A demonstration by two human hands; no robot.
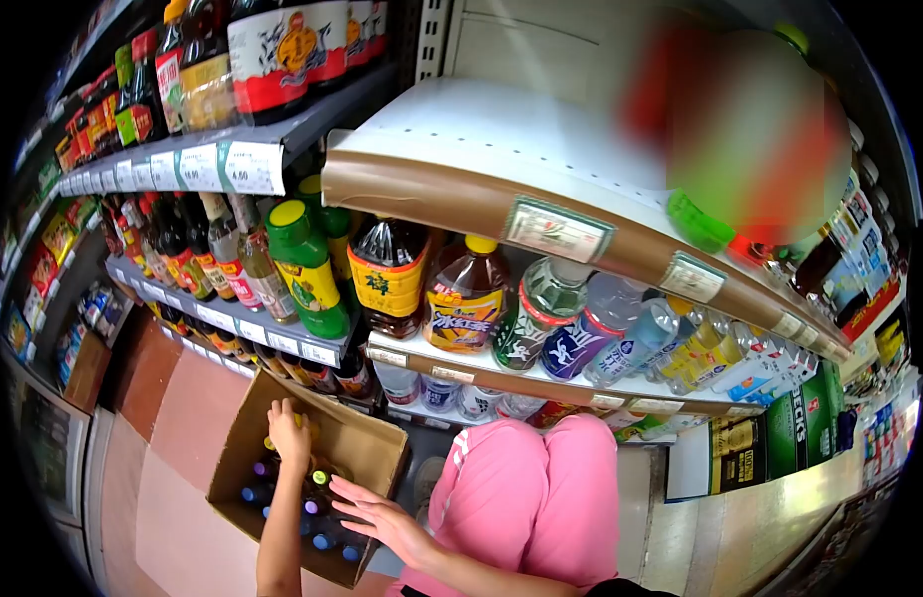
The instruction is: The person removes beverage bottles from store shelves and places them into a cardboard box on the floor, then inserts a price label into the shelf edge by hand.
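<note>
Shop floor: pale and reddish tiles (194, 435) run beside stocked shelves; a box stands on them, left of the pink-clad knees (531, 488).
Shelves: a white upper shelf (481, 139) with a brown edge; below it, at centre, a dark drink with an orange label (466, 303), and left of that a green bottle with a yellow cap (307, 269).
Cardboard box (372, 435): open-topped, with upright bottles inside, among them blue caps (323, 541) and a lime-green cap (320, 478).
Left hand (288, 436): inside the box at its far side, fingers curled narrowly by a yellow cap (300, 420); whether they grip it, I cannot tell.
Right hand (390, 519): wide, fingers spread over the box's near right edge, holding nothing visible.
Good handling: take a bottle firmly below its cap, draw it straight up past its neighbours, and steady the box with the free hand.
</note>
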